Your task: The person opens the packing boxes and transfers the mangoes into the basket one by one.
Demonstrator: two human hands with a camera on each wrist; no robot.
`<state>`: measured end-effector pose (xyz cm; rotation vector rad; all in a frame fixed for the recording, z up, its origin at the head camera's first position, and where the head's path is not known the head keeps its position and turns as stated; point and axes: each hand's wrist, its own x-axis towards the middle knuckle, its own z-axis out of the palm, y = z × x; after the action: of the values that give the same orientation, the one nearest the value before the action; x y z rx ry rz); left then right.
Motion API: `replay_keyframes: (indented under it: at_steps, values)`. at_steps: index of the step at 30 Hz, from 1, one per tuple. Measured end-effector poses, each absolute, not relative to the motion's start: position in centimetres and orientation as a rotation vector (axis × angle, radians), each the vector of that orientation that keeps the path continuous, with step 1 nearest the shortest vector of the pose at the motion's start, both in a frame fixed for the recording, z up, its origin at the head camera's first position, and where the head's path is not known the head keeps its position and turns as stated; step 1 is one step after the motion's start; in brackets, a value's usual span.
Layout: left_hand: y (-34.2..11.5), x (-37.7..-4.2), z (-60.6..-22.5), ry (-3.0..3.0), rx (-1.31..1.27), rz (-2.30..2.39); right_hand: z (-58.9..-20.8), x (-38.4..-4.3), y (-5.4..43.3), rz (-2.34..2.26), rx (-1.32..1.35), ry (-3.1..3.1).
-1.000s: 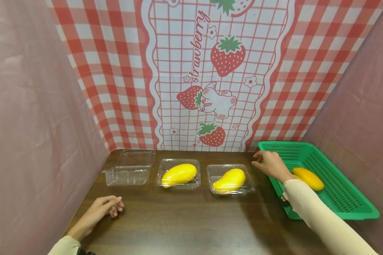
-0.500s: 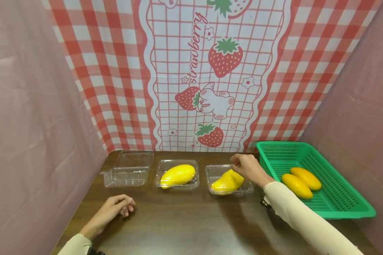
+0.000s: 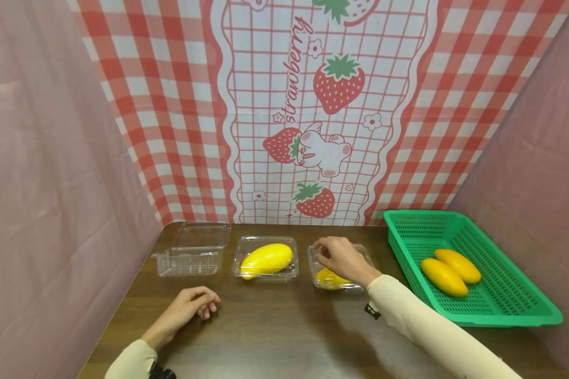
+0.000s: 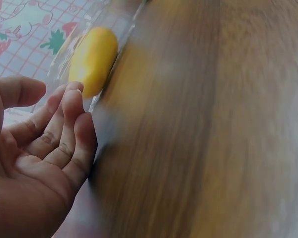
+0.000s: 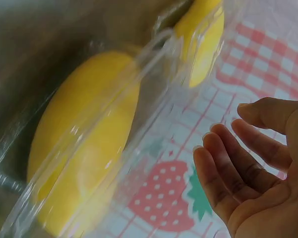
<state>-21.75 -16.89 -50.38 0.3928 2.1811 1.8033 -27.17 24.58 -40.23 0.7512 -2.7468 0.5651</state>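
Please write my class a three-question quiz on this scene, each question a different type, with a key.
1. Counting: How many yellow fruits lie in the green basket?

2. True or false: The right hand holds nothing.

3. Multiple choice: In the head view, which of these has no fruit in it?
A) green basket
B) leftmost clear box
C) middle clear box

Key:
1. Two.
2. True; the right wrist view shows its fingers empty.
3. B; only bare clear plastic shows there.
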Motion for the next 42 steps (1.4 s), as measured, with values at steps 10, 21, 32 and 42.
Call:
replay_keyframes:
  at_steps: [10, 21, 32, 42]
  values:
    - [-15.1, -22.2, -50.5, 2.169, 0.38, 1.823, -40.8, -26.8, 20.9, 0.634, 0.883, -2.727]
    - [-13.5, -22.8, -50.2, 2.192, 0.29, 1.878, -41.0, -26.6, 16.6, 0.587, 0.989, -2.742]
    - [-12.7, -23.2, -50.3, 2.111, 0.157, 1.997, -41.8, -26.3, 12.9, 0.516, 1.113, -2.719]
    - [-12.1, -23.3, -50.5, 2.116, 0.11, 2.041, -41.9, -26.7, 10.7, 0.483, 1.16, -2.702]
